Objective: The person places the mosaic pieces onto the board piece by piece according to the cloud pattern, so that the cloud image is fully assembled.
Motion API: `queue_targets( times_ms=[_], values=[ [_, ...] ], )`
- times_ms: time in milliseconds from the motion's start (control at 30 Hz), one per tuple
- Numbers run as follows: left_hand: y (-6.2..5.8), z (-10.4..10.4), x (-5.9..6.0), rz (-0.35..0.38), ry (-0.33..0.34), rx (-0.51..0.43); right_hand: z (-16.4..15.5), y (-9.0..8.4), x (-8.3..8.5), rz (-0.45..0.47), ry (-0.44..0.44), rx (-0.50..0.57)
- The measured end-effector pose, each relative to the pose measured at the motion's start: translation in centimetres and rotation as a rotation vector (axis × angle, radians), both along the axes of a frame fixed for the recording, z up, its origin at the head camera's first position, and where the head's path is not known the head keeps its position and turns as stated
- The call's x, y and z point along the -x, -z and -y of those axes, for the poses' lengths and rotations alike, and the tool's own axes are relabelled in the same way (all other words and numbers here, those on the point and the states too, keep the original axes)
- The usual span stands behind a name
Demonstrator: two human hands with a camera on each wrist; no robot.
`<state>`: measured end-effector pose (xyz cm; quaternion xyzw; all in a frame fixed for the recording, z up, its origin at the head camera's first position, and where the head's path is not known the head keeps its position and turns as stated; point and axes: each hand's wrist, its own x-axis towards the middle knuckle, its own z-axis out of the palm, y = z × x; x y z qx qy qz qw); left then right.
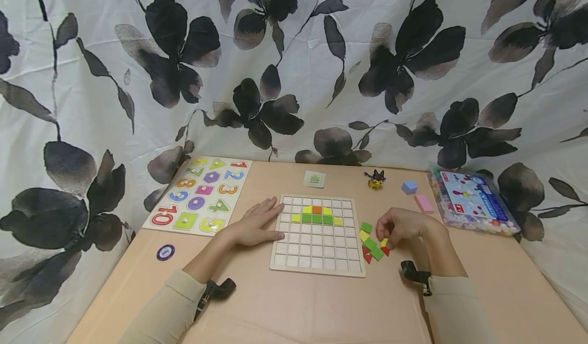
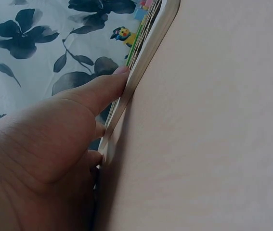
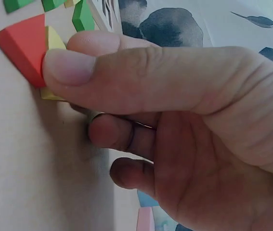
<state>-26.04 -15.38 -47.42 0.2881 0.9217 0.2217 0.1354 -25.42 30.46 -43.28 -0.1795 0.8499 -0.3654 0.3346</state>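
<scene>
The grid board [image 1: 318, 235] lies mid-table, and its filling looks barely begun: only 2 rows near the top hold tiles, a short upper row of yellow, orange, yellow and, below it, a longer row of yellow, 3 green and yellow, which together form a small dome [image 1: 317, 215]. Every other cell, at a rough count well over 50, looks bare, so by my judgement most of the work is left. The left hand [image 1: 255, 225] lies flat at 9 o'clock of the board, fingers straight, their tips against its left edge; the left wrist view shows a finger pressed to the rim, holding nothing. The right hand [image 1: 400, 226] sits at 3 o'clock of the board over the loose tiles [image 1: 373, 247], fingers curled; in the right wrist view thumb and forefinger pinch a yellow tile [image 3: 53, 45] that touches a red tile [image 3: 24, 45] on the table. A few green, red and yellow pieces remain in that pile, just beside the board's right edge. A number puzzle [image 1: 199, 194] lies at 10 o'clock, a plastic box [image 1: 472, 199] at 2 o'clock.
</scene>
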Motion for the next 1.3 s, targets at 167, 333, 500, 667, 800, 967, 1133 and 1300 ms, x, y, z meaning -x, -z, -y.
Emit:
queue_targets(
  times_ms=[167,333,500,667,800,967,1133,1300],
  values=[
    [0.02,0.03,0.02,-0.004,0.001,-0.006,-0.3,-0.1,0.08,-0.092,0.04,-0.065],
    [-0.01,0.03,0.04,0.003,-0.001,0.004,-0.65,-0.12,0.27,-0.155,0.076,-0.107],
    [-0.11,0.03,0.05,0.002,-0.003,0.006,-0.61,-0.05,0.53,-0.198,0.074,-0.124],
    [-0.14,0.07,0.02,-0.001,-0.001,-0.004,-0.36,-0.04,0.63,-0.224,0.074,-0.118],
    [-0.04,0.1,0.08,-0.007,0.0,-0.005,-0.24,0.02,0.66,-0.221,0.082,-0.119],
    [-0.07,0.09,0.09,-0.009,0.0,-0.006,-0.19,0.1,0.66,-0.22,0.091,-0.114],
    [-0.12,0.09,0.02,-0.003,0.003,-0.004,-0.28,0.08,0.63,-0.257,0.094,-0.074],
    [-0.18,0.05,-0.04,0.004,0.002,-0.008,0.08,-0.01,0.68,-0.33,0.098,0.001]
  ],
)
